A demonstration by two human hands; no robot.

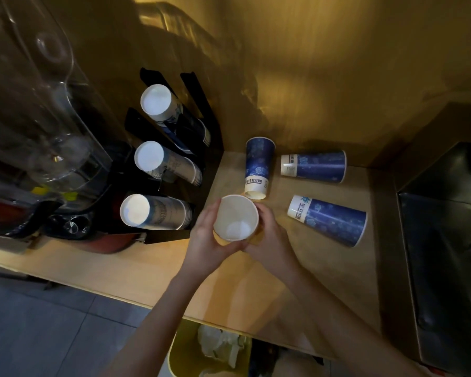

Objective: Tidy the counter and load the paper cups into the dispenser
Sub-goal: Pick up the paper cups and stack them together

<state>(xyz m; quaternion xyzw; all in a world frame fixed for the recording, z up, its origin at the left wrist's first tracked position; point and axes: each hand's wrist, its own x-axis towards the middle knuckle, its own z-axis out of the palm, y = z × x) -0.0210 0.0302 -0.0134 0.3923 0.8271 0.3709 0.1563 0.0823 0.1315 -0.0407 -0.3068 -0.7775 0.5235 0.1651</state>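
Both hands hold one upright paper cup (pixel 235 217) over the wooden counter (pixel 152 270); its white inside faces me. My left hand (pixel 206 240) wraps its left side and my right hand (pixel 269 240) its right side. Three blue patterned cups lie on their sides on the counter: one (pixel 257 167) just behind the held cup, one (pixel 314 166) near the wall, one (pixel 329 220) to the right. The black dispenser rack (pixel 199 104) at the left holds three tilted stacks of cups, top (pixel 158 103), middle (pixel 151 157) and bottom (pixel 136 209), their white bottoms towards me.
A clear blender jar (pixel 38 110) on a black base stands left of the rack. A dark steel unit (pixel 446 240) borders the counter on the right. Below the counter's front edge sits a yellow bin (pixel 215 349) with crumpled paper. A golden wall rises behind.
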